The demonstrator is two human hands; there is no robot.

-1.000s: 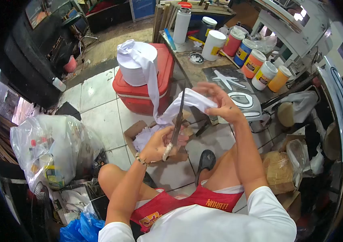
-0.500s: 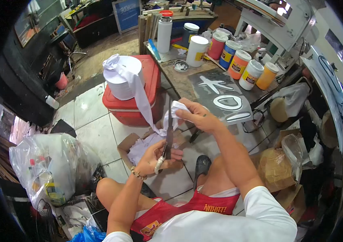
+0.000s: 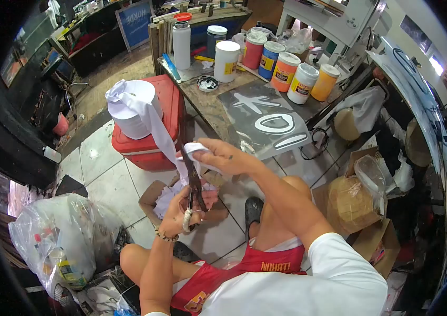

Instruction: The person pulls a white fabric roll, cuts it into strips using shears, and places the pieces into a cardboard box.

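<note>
My left hand is wrapped around a pair of dark scissors with whitish wrapping on one handle. The blades point up and away, close beside a white fabric strip. Pinched in my right hand is the folded end of that strip, just right of the blades. From there the strip runs back to a large white roll, which sits on a red cooler. Below the hands, a cardboard box holds white fabric scraps, partly hidden by my left hand.
Paint tubs and a dark sheet with white lettering stand on the worktable ahead. A stuffed clear plastic bag lies on the left floor. Cardboard boxes and a wrapped brown bundle crowd the right.
The view has shifted, so the surroundings sit further left. The scissors' handles look further apart than before. My right hand still grips the strip beside the blades.
</note>
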